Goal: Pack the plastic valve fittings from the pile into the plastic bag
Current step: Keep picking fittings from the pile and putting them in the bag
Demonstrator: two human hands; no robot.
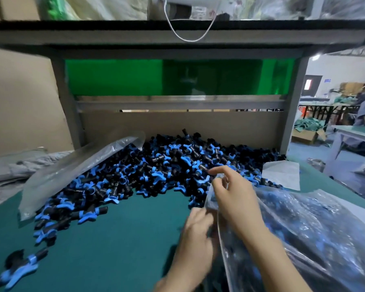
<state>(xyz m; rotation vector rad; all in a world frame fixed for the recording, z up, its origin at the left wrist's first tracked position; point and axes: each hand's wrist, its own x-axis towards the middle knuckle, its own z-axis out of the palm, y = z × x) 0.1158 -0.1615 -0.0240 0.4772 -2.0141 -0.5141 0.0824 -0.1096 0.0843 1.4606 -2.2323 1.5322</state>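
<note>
A big pile of black and blue plastic valve fittings covers the back of the green table. At the lower right lies a clear plastic bag that holds many fittings. My right hand pinches the bag's open edge near the top of its mouth. Lower down, my left hand grips the same edge; it is blurred, so I cannot make out the fingers' exact hold. Two loose fittings lie at the table's front left.
A stack of empty clear bags leans on the pile's left side. A white sheet lies to the right of the pile. A cardboard back wall and grey frame close the bench behind. A person sits at another table far right.
</note>
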